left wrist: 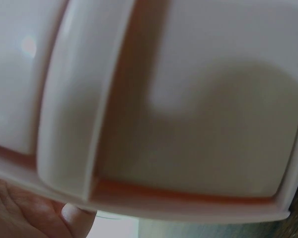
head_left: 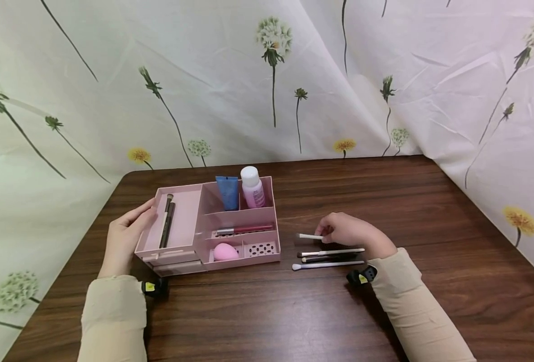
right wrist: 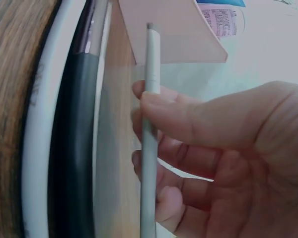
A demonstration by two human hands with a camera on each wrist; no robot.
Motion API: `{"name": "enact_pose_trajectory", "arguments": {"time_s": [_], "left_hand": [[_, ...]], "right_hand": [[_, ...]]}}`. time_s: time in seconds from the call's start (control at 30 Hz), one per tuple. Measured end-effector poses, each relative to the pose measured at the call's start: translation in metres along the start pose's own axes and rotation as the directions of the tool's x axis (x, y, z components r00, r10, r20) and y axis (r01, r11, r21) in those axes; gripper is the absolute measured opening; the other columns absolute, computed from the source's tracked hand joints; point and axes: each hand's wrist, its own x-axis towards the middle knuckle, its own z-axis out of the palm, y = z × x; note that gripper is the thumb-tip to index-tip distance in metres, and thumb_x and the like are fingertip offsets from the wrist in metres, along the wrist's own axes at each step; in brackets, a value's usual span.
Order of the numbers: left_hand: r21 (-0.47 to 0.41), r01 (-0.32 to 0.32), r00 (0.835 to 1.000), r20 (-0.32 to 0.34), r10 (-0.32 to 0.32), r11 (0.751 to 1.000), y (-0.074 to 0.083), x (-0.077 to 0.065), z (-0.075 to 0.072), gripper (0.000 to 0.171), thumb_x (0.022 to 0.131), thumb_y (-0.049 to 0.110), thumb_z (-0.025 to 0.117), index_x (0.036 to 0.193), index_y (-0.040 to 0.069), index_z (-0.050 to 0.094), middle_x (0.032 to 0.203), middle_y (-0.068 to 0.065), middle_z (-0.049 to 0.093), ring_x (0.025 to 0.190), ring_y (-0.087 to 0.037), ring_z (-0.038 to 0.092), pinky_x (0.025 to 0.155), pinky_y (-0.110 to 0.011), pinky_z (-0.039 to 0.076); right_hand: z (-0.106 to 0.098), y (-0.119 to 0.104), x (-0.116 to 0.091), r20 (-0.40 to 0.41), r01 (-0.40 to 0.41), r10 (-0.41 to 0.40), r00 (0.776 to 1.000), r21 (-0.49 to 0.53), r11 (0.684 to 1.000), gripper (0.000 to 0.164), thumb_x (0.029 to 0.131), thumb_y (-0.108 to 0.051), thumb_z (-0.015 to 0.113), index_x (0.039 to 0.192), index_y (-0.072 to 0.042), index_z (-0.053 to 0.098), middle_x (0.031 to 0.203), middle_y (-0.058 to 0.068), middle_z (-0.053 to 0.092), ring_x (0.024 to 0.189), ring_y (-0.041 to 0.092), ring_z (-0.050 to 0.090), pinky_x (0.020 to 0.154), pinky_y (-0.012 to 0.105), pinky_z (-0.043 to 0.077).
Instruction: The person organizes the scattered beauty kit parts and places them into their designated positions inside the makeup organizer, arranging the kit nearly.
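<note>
In the head view, my left hand (head_left: 128,229) rests against the left side of a pink makeup organizer (head_left: 237,219). The left wrist view shows the drawer fronts (left wrist: 203,139) close up, with part of that hand (left wrist: 35,213) along the outer wall. My right hand (head_left: 345,232) pinches a slim light-handled makeup brush (right wrist: 150,124) between thumb and fingers, its tip pointing left toward the organizer. Just in front of this hand lie several more brushes, among them a white-handled brush (head_left: 327,265) and a dark-handled one (head_left: 327,258).
Two brushes (head_left: 167,221) lie in the organizer's top left tray. Its other compartments hold a blue tube (head_left: 228,192), a pink bottle with white cap (head_left: 253,188), a dark red brush (head_left: 245,230) and a pink sponge (head_left: 225,252). A floral cloth (head_left: 230,90) hangs behind the wooden table (head_left: 257,311).
</note>
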Motion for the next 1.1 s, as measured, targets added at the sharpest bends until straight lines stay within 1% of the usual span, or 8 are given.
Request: {"name": "enact_pose_trajectory", "arguments": {"time_s": [0.07,0.17,0.3,0.4,0.63,0.77,0.9,1.1], "left_hand": [[-0.002,0.004,1.000,-0.002,-0.004,1.000,0.000,0.001,0.000,0.051,0.091,0.043,0.069,0.138,0.024,0.060,0.137,0.016,0.058,0.113,0.006,0.052,0.080,-0.007,0.041],[0.009,0.003,1.000,-0.006,-0.003,1.000,-0.001,0.002,0.000,0.051,0.091,0.044,0.069,0.138,0.025,0.060,0.138,0.014,0.057,0.115,0.006,0.052,0.080,-0.007,0.041],[0.031,-0.002,1.000,-0.009,0.002,1.000,-0.001,0.003,0.000,0.052,0.092,0.045,0.068,0.138,0.025,0.059,0.143,0.008,0.054,0.116,0.005,0.052,0.080,-0.007,0.041],[0.034,-0.001,1.000,-0.009,0.001,0.999,-0.002,0.003,0.000,0.052,0.092,0.045,0.068,0.139,0.024,0.059,0.144,0.007,0.053,0.116,0.005,0.051,0.080,-0.006,0.041],[0.033,0.004,1.000,-0.010,-0.004,0.999,-0.002,0.002,0.000,0.052,0.092,0.045,0.068,0.139,0.024,0.059,0.144,0.007,0.054,0.117,0.004,0.051,0.080,-0.006,0.041],[0.026,0.016,1.000,-0.004,-0.016,1.000,-0.001,0.001,0.000,0.053,0.091,0.046,0.068,0.139,0.025,0.059,0.145,0.006,0.053,0.119,0.003,0.051,0.080,-0.006,0.041],[0.025,0.019,1.000,-0.003,-0.019,1.000,-0.001,0.002,0.000,0.053,0.091,0.047,0.068,0.138,0.025,0.059,0.146,0.004,0.052,0.119,0.002,0.051,0.080,-0.007,0.041],[0.033,0.013,1.000,-0.006,-0.013,0.999,-0.003,0.003,0.000,0.053,0.092,0.046,0.068,0.139,0.025,0.059,0.146,0.004,0.052,0.117,0.003,0.052,0.080,-0.007,0.042]], "right_hand": [[-0.002,-0.002,0.000,-0.022,0.010,-0.010,1.000,0.002,1.000,0.009,0.091,-0.003,0.065,0.097,-0.003,0.072,0.089,0.004,0.069,0.083,0.014,0.060,0.077,0.032,0.049],[-0.004,-0.004,-0.001,-0.054,0.022,-0.021,0.998,0.015,1.000,0.010,0.092,-0.004,0.064,0.099,-0.002,0.071,0.090,0.005,0.069,0.084,0.015,0.061,0.076,0.032,0.049],[-0.005,-0.007,-0.001,-0.103,0.016,-0.008,0.995,0.077,0.997,0.013,0.093,-0.004,0.065,0.104,0.000,0.069,0.091,0.006,0.068,0.084,0.016,0.060,0.075,0.032,0.048],[-0.005,-0.011,-0.002,-0.141,0.016,0.004,0.990,0.140,0.990,0.015,0.092,-0.003,0.066,0.106,0.002,0.068,0.089,0.007,0.067,0.081,0.015,0.059,0.073,0.031,0.048],[-0.007,-0.016,-0.006,-0.213,0.071,-0.011,0.977,0.275,0.959,0.017,0.088,-0.001,0.070,0.103,0.003,0.065,0.085,0.009,0.067,0.073,0.014,0.059,0.065,0.030,0.051],[-0.007,-0.018,-0.005,-0.261,0.109,-0.022,0.965,0.326,0.939,0.018,0.085,-0.001,0.073,0.100,0.002,0.063,0.085,0.010,0.067,0.071,0.013,0.058,0.061,0.027,0.051],[-0.006,-0.022,-0.006,-0.292,0.136,-0.028,0.956,0.356,0.925,0.016,0.086,-0.002,0.073,0.099,0.001,0.064,0.087,0.011,0.067,0.071,0.014,0.058,0.059,0.027,0.050],[-0.004,-0.027,-0.004,-0.312,0.137,-0.007,0.950,0.399,0.907,0.016,0.090,-0.005,0.070,0.102,0.003,0.066,0.089,0.012,0.068,0.071,0.015,0.061,0.062,0.031,0.054]]}}
